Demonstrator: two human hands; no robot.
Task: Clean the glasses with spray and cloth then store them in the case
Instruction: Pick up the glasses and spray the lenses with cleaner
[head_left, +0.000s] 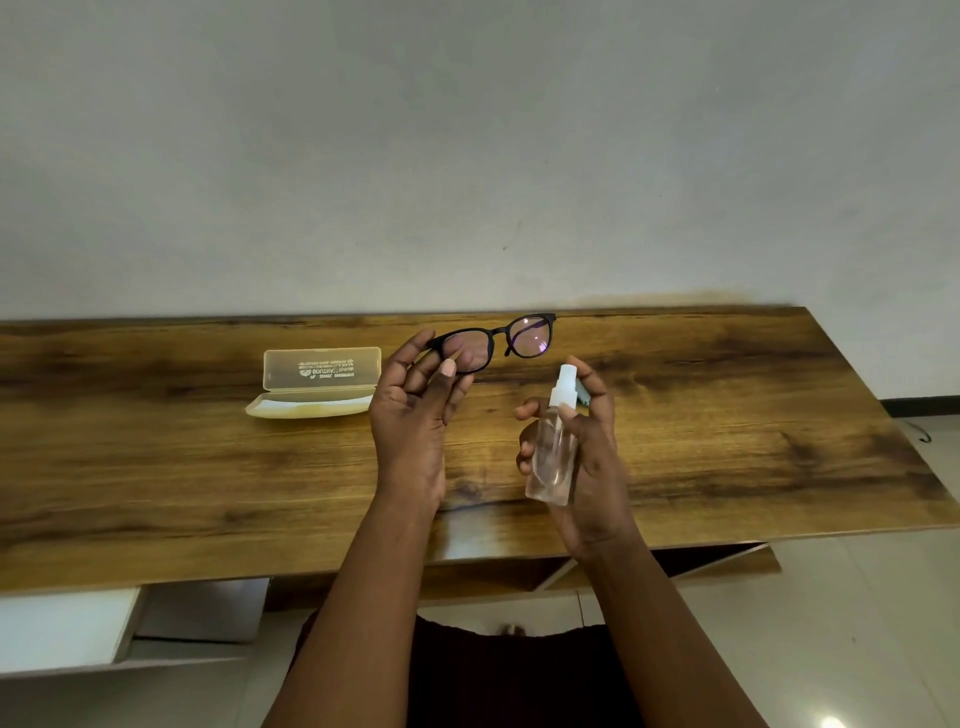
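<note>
My left hand (415, 410) pinches the black-framed glasses (501, 340) by their left lens, holding them up above the wooden table (727, 415) with the lenses facing me. My right hand (582, 441) grips a clear spray bottle (553, 447) upright, its white nozzle near the glasses' right lens and my index finger raised beside the nozzle top. A translucent yellowish glasses case (317, 384) lies open on the table to the left of my left hand. A small bit of something grey-blue shows behind my right hand; I cannot tell what it is.
The table runs along a plain grey wall (467, 156). Its right end stops near a tiled floor (883, 597). A white drawer unit (67, 629) sits under the table at the lower left.
</note>
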